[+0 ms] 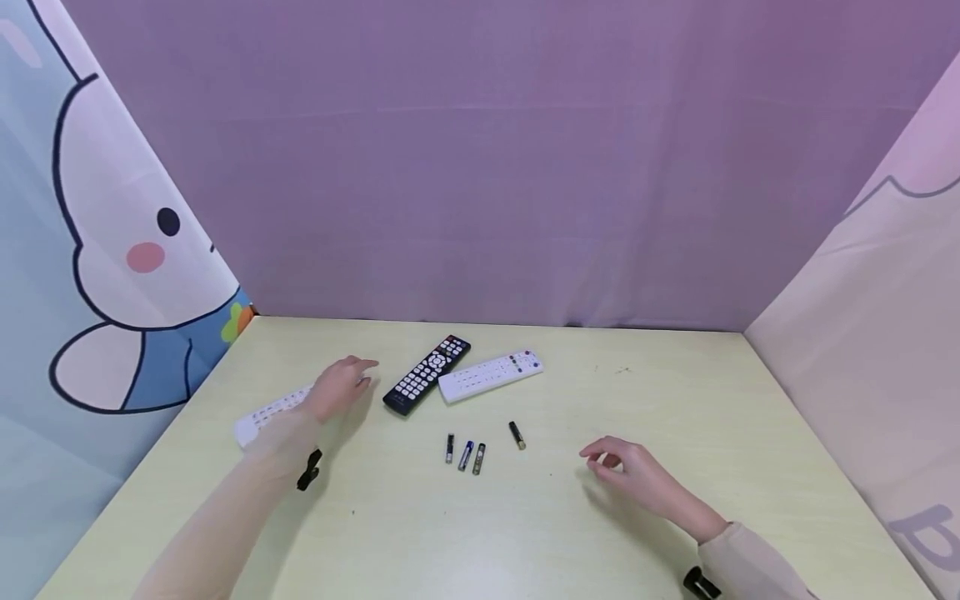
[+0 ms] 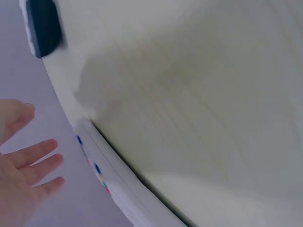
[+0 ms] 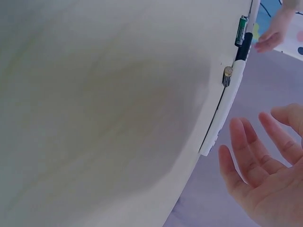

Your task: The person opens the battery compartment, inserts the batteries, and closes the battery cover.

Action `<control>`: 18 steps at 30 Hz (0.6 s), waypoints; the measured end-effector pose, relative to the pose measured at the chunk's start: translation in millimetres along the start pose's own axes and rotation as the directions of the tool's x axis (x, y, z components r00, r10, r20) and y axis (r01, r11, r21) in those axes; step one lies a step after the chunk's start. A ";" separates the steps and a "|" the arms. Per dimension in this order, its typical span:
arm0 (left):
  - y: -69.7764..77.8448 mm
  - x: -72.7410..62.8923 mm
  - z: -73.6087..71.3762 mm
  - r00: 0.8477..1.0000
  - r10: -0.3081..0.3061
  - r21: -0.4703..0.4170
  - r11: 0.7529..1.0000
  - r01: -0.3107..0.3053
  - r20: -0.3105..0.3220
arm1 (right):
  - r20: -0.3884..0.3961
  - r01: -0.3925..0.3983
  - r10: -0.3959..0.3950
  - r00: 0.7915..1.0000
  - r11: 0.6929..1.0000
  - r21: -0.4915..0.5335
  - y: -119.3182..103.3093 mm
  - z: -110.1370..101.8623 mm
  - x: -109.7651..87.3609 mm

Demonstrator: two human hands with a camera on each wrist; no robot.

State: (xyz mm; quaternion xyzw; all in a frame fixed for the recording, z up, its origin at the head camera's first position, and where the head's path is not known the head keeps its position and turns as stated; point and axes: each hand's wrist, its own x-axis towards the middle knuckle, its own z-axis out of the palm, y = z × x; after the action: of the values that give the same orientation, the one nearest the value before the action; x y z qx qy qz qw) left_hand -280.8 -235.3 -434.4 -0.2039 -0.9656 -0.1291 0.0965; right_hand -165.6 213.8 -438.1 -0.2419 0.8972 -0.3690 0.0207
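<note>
In the head view my left hand hovers over the far end of a white remote control at the left, its fingers extended and holding nothing. Just beyond its fingertips lies a black remote control with white buttons. A second white remote lies at an angle against the black one. My right hand is above the table on the right, fingers loosely bent and empty. Closest to it is a dark battery. In the left wrist view, the left hand's fingers are spread apart.
Several small batteries lie in front of the remotes, among them a blue-and-silver battery. The pale table ends at a purple curtain behind. Printed cloth walls stand at both sides.
</note>
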 end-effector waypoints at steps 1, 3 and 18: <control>1.7 1.8 0.4 1.000 0.004 0.005 1.000 -0.004 -0.002 | 0.000 0.001 -0.001 1.000 1.000 0.000 -0.4 0.1 0.6; 5.2 4.6 1.2 1.000 0.001 -0.006 1.000 -0.001 -0.003 | 0.001 0.003 -0.003 1.000 1.000 0.000 -1.3 0.4 1.9; 35.6 19.0 10.2 0.998 -0.033 -0.068 0.997 0.036 0.046 | 0.029 0.025 -0.026 0.999 0.999 0.040 -5.3 4.0 11.0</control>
State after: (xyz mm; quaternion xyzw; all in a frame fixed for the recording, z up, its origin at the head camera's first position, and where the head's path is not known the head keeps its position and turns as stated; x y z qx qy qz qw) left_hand -284.3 -193.9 -432.0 -0.1930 -0.9660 -0.1593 0.0653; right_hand -172.3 203.0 -435.9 -0.2581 0.8862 -0.3834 0.0339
